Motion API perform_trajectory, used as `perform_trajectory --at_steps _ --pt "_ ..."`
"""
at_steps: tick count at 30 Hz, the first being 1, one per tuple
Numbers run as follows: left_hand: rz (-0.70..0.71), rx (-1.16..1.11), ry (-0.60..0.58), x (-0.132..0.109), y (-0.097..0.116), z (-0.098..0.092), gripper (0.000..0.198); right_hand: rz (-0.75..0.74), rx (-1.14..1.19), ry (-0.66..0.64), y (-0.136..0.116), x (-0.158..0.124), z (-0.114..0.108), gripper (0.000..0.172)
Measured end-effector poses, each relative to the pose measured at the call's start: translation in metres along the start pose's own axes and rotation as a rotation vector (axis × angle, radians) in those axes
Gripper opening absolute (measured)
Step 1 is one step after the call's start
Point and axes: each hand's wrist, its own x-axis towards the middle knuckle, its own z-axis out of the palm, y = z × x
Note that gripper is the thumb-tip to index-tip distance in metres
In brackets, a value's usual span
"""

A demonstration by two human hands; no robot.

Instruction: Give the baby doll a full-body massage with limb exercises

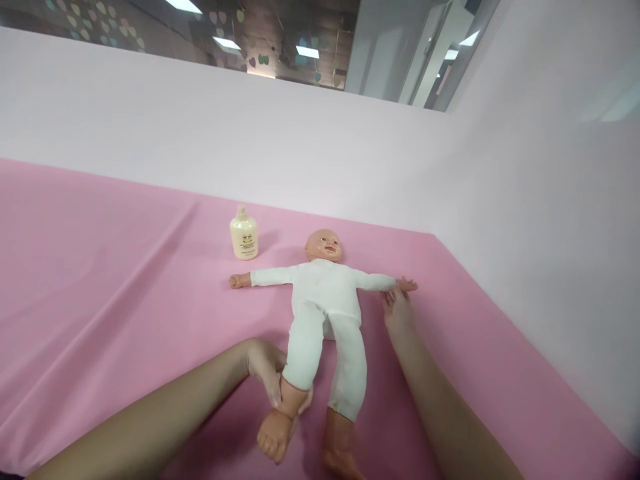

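Observation:
A baby doll (327,290) with a white cloth body lies on its back on a pink sheet (150,287), arms spread wide. Its head points toward the wall and its feet toward me. My left hand (269,369) is closed round the doll's lower leg on the left, just above the foot, with fingertips showing on the far side of the ankle. At the doll's outstretched arm on the right, my right hand (398,308) grips the wrist, thumb and fingers close together; part of the grip is hidden.
A cream pump bottle (245,237) with dark print stands on the sheet, left of the doll's head. White walls (225,133) rise behind and at the right, meeting in a corner. Above the back wall is a window (280,43) with reflected lights and heart-shaped decorations.

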Motion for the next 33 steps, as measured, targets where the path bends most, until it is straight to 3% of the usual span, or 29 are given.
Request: perform_trajectory --at_steps 4,8,12,16,21,25,28,30,33 --pt "0.184 -0.235 -0.069 0.001 -0.014 -0.009 0.050 -0.213 -0.062 -0.031 -0.024 -0.021 0.017 0.068" --pt "0.433 -0.396 0.032 0.004 -0.022 -0.017 0.050 -0.423 -0.198 -0.109 -0.042 -0.043 0.033 0.064" --pt "0.573 -0.491 0.112 0.003 -0.015 -0.017 0.050 -0.541 -0.350 -0.252 -0.039 -0.060 0.038 0.054" --pt "0.631 -0.602 0.289 0.004 -0.005 -0.011 0.047 -0.785 -0.564 -0.406 -0.032 -0.070 0.037 0.038" --pt "0.592 -0.691 0.470 0.007 -0.005 -0.013 0.050 -1.019 -0.747 -0.556 -0.037 -0.077 0.043 0.033" --pt "0.530 -0.690 0.495 0.008 -0.005 -0.016 0.051 -1.027 -0.822 -0.601 -0.038 -0.080 0.046 0.030" --pt "0.502 -0.659 0.444 0.007 -0.008 -0.016 0.050 -0.984 -0.777 -0.584 -0.036 -0.078 0.045 0.029" --pt "0.497 -0.616 0.371 0.006 -0.012 -0.016 0.051 -0.905 -0.697 -0.525 -0.033 -0.074 0.043 0.030" --pt "0.468 -0.476 0.239 0.001 -0.018 -0.016 0.056 -0.674 -0.502 -0.386 -0.032 -0.065 0.041 0.040"
